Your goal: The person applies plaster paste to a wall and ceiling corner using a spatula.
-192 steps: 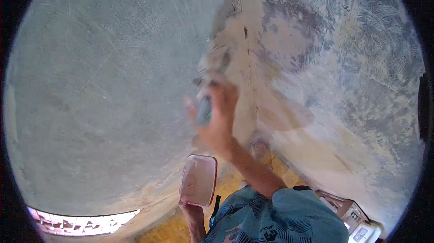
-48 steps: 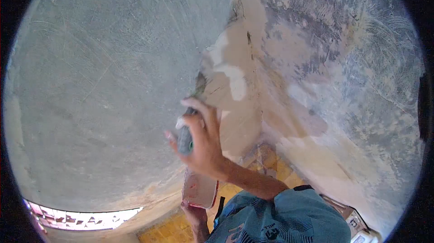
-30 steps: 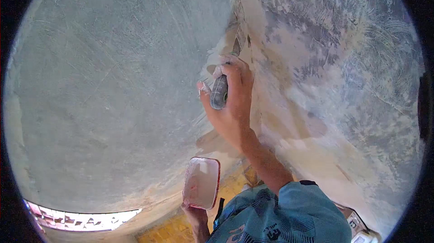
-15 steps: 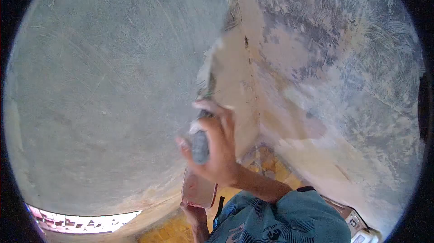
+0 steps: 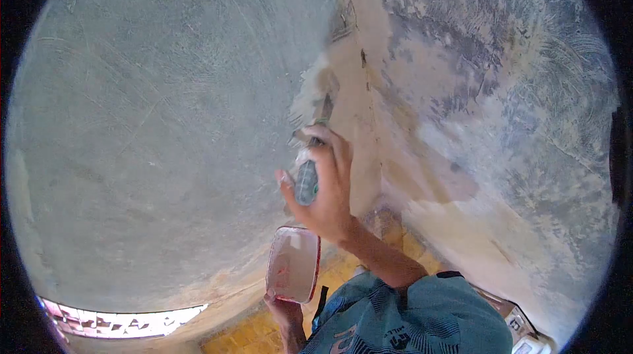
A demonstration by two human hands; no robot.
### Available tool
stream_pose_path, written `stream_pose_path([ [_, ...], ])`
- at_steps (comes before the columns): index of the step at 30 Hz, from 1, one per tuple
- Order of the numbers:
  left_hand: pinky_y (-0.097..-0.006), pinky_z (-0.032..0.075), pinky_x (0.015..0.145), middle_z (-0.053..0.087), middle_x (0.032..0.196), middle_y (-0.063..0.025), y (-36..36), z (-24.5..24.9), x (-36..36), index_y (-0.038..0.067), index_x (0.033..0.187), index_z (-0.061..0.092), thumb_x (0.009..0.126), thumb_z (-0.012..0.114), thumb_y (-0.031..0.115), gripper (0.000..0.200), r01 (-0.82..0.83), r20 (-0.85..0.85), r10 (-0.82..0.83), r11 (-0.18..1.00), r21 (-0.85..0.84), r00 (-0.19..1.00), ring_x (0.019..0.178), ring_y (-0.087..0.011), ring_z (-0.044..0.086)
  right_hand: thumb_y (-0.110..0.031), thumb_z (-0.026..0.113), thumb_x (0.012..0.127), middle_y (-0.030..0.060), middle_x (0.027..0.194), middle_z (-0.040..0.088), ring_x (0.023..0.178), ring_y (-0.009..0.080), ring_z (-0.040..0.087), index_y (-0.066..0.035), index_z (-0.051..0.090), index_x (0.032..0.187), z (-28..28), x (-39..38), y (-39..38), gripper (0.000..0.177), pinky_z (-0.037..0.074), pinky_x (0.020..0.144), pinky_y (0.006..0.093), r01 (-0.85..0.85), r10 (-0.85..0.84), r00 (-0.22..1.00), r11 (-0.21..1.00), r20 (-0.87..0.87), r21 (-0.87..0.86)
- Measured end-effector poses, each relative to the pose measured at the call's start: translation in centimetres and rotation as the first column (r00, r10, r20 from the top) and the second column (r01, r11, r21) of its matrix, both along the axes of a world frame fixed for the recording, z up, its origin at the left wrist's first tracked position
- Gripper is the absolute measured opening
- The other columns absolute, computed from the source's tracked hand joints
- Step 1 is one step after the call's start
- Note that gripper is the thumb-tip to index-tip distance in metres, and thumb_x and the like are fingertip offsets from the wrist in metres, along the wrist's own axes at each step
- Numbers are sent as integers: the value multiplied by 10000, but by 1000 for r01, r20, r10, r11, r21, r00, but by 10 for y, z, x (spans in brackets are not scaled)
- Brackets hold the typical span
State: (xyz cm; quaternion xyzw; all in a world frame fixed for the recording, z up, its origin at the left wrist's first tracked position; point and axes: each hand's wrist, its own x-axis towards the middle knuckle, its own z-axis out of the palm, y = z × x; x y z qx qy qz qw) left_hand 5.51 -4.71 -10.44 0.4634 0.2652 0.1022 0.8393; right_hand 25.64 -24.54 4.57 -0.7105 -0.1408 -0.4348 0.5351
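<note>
My right hand [image 5: 331,189] is wrapped round the grey handle of a trowel [image 5: 306,184], thumb out to the left and fingertips whitish with paste. The trowel's narrow blade reaches up past the fingers, against the wall close to the corner. Lower down, my left hand [image 5: 285,314] grips the bottom end of a rectangular tub [image 5: 293,265] with a red rim. Pale residue and a few reddish marks show inside the tub, just below my right wrist.
A grey plastered wall [image 5: 151,130] fills the left side. Another wall [image 5: 501,103], patchy and scratched, meets it at a cracked corner line. Yellow floor tiles [image 5: 244,334] lie below. Bright openwork [image 5: 125,322] shows at lower left, and a pale boxy object [image 5: 524,337] at lower right.
My right hand and the trowel have moved up and slightly right along the wall by the corner, uncovering more of the tub. My left hand has stayed nearly still.
</note>
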Motion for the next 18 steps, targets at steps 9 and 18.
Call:
stream_pose_path([
  [9,-453,419,923,509,1250,-69,-2,9,0,84,1258,484,789,545,507,634,22,45,-25,998,55,999,1164,-263,484,-117,735,718,223,1208,467,1093,359,444,-43,477,1007,15,-46,35,395,333,916,473,-234,233,972,971,42,40],
  [18,-485,399,973,484,1303,-85,-2,6,1,97,1286,474,772,557,523,673,50,6,-51,997,57,999,1204,-285,458,-128,737,695,214,1178,470,1073,400,429,-46,467,1074,7,14,-24,472,320,903,501,97,-98,995,995,34,13],
])
